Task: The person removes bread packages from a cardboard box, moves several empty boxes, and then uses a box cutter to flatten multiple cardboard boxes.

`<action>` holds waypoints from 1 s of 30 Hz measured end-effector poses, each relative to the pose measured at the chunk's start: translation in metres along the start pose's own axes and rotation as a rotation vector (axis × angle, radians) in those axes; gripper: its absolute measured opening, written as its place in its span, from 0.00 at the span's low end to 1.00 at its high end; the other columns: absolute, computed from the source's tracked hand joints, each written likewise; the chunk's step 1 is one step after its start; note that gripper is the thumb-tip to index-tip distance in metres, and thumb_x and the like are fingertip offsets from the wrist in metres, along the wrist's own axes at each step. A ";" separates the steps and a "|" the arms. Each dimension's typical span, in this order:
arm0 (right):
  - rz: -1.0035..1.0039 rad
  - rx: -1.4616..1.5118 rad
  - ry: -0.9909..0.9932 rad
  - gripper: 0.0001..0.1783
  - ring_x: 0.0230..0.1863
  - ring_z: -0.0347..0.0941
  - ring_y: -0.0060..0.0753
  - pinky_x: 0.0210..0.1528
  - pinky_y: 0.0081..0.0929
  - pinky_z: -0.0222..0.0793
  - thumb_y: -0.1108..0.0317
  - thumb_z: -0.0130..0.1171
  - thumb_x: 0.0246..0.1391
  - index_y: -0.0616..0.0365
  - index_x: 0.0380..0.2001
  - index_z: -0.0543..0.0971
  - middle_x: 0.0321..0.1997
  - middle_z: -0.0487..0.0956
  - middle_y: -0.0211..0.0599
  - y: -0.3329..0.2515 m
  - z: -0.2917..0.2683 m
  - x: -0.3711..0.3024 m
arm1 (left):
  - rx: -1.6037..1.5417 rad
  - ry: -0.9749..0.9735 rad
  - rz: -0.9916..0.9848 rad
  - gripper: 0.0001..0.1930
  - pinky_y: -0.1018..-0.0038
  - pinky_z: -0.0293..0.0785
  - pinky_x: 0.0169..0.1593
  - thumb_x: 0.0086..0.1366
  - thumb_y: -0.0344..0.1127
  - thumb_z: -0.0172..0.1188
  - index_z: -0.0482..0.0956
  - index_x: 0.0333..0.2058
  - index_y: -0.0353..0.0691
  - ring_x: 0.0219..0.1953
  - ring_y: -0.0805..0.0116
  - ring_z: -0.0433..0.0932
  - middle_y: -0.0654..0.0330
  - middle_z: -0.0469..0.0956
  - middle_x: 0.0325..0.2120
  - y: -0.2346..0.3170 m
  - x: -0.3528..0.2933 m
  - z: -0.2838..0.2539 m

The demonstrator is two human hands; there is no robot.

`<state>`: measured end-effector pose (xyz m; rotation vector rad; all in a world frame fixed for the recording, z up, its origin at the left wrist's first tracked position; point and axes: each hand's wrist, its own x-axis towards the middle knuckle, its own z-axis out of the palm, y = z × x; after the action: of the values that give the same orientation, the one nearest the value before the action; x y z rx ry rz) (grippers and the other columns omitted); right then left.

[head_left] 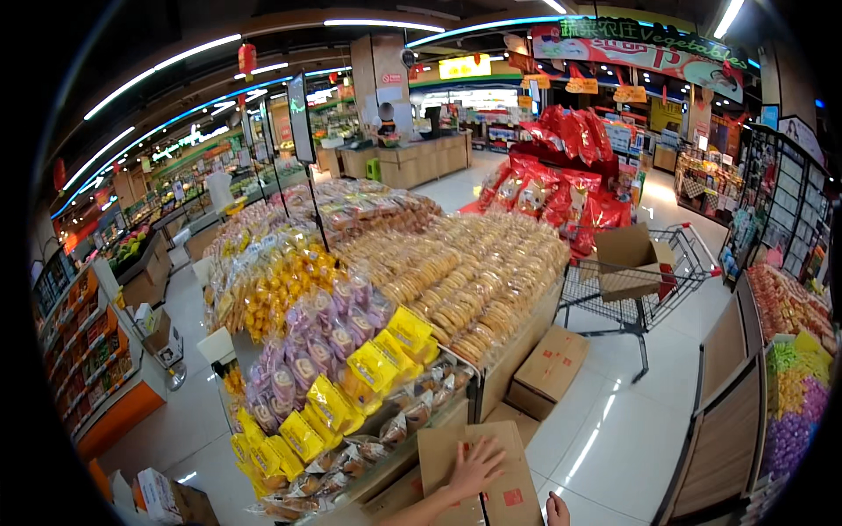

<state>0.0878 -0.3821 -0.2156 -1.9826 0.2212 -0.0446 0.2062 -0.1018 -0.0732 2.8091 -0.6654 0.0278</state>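
My left hand (pixel 478 465) lies spread on the top of a closed brown cardboard box (pixel 438 447) at the lower middle. Its fingers are apart and it holds nothing. Just right of that box, at the lower edge, part of my right hand (pixel 557 509) shows; its fingers are mostly cut off, so its grip is unclear. The box sits against the front of a display stand heaped with wrapped baked goods. Closest to the box are clear-wrapped brown buns (pixel 395 427) and yellow packets (pixel 373 364).
Beyond the box, another carton (pixel 550 361) stands on the floor beside the display. A shopping cart (pixel 614 289) carries an open cardboard box (pixel 630 259). Red bags (pixel 535 188) are piled behind. Candy bins (pixel 794 394) line the right side, across the tiled aisle (pixel 596 421).
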 end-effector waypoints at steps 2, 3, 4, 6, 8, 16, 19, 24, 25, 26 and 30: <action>0.156 0.055 -0.020 0.38 0.54 0.70 0.44 0.57 0.36 0.66 0.47 0.56 0.56 0.67 0.59 0.63 0.52 0.72 0.56 -0.020 -0.013 -0.022 | -0.157 0.156 -0.010 0.37 0.31 0.33 0.61 0.63 0.58 0.51 0.51 0.66 0.54 0.70 0.56 0.38 0.55 0.40 0.69 -0.006 -0.041 -0.019; 0.213 0.081 -0.031 0.38 0.53 0.70 0.44 0.57 0.36 0.66 0.47 0.56 0.56 0.67 0.59 0.63 0.51 0.72 0.55 -0.029 -0.018 -0.031 | -0.218 0.150 -0.122 0.40 0.35 0.34 0.62 0.61 0.58 0.54 0.48 0.67 0.51 0.71 0.56 0.37 0.52 0.40 0.68 -0.007 -0.070 -0.025; 0.257 0.107 -0.046 0.37 0.53 0.70 0.44 0.56 0.36 0.67 0.47 0.55 0.57 0.67 0.59 0.63 0.51 0.73 0.55 -0.036 -0.019 -0.038 | -0.265 0.161 -0.231 0.44 0.39 0.35 0.64 0.60 0.57 0.56 0.46 0.67 0.48 0.71 0.55 0.36 0.48 0.39 0.68 -0.010 -0.096 -0.033; 0.326 0.169 -0.087 0.37 0.53 0.71 0.44 0.55 0.36 0.67 0.47 0.55 0.57 0.67 0.58 0.64 0.51 0.73 0.54 -0.053 -0.015 -0.044 | -0.174 0.304 -0.361 0.46 0.50 0.48 0.64 0.57 0.53 0.63 0.48 0.65 0.35 0.66 0.52 0.49 0.41 0.49 0.63 -0.014 -0.154 -0.026; 0.382 0.206 -0.126 0.36 0.52 0.71 0.43 0.55 0.36 0.68 0.48 0.54 0.58 0.67 0.58 0.64 0.50 0.74 0.53 -0.065 -0.011 -0.053 | -0.150 0.382 -0.452 0.46 0.58 0.58 0.63 0.56 0.49 0.66 0.52 0.62 0.27 0.61 0.49 0.60 0.38 0.58 0.60 -0.007 -0.205 -0.005; 0.433 0.329 -0.257 0.33 0.50 0.73 0.42 0.51 0.36 0.71 0.49 0.51 0.60 0.67 0.57 0.65 0.47 0.75 0.49 -0.067 -0.005 -0.080 | -1.230 -0.082 -0.434 0.51 0.59 0.47 0.66 0.56 0.51 0.65 0.42 0.65 0.34 0.67 0.52 0.45 0.38 0.43 0.64 0.020 -0.230 0.002; 0.455 0.362 -0.305 0.32 0.49 0.74 0.41 0.50 0.36 0.72 0.49 0.50 0.61 0.67 0.56 0.66 0.47 0.76 0.48 -0.064 -0.006 -0.085 | -1.382 -0.108 -0.273 0.53 0.59 0.43 0.67 0.55 0.52 0.64 0.38 0.67 0.36 0.69 0.52 0.39 0.38 0.38 0.66 0.004 -0.234 0.011; 0.581 0.321 -0.404 0.42 0.42 0.77 0.43 0.35 0.35 0.80 0.38 0.48 0.57 0.71 0.56 0.64 0.48 0.75 0.49 -0.121 0.019 -0.109 | -1.072 -0.468 -0.374 0.50 0.70 0.57 0.63 0.57 0.44 0.62 0.36 0.68 0.42 0.64 0.58 0.58 0.46 0.54 0.64 -0.069 -0.228 -0.010; 0.574 0.319 -0.439 0.43 0.40 0.77 0.45 0.33 0.36 0.81 0.37 0.48 0.57 0.71 0.56 0.63 0.48 0.75 0.49 -0.114 0.029 -0.116 | -1.008 -0.548 -0.466 0.48 0.72 0.57 0.62 0.58 0.36 0.62 0.37 0.68 0.42 0.63 0.68 0.60 0.52 0.56 0.64 -0.073 -0.223 -0.040; 0.547 0.274 -0.407 0.37 0.38 0.79 0.41 0.36 0.35 0.79 0.38 0.47 0.58 0.65 0.52 0.72 0.42 0.80 0.43 -0.115 0.043 -0.129 | -1.012 -0.292 -0.354 0.44 0.73 0.61 0.60 0.57 0.36 0.61 0.44 0.67 0.41 0.60 0.67 0.65 0.53 0.62 0.62 -0.082 -0.224 -0.043; 0.486 0.197 -0.631 0.25 0.26 0.72 0.27 0.23 0.22 0.69 0.50 0.56 0.57 0.65 0.41 0.76 0.24 0.74 0.34 -0.144 0.095 -0.160 | -0.789 0.014 -0.329 0.23 0.68 0.68 0.56 0.60 0.38 0.58 0.73 0.55 0.44 0.56 0.56 0.71 0.50 0.71 0.55 -0.102 -0.221 -0.097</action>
<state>-0.0377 -0.2113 -0.1129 -1.6102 0.2637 0.8267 0.0577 0.1076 -0.0209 2.1052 -0.1383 -0.2245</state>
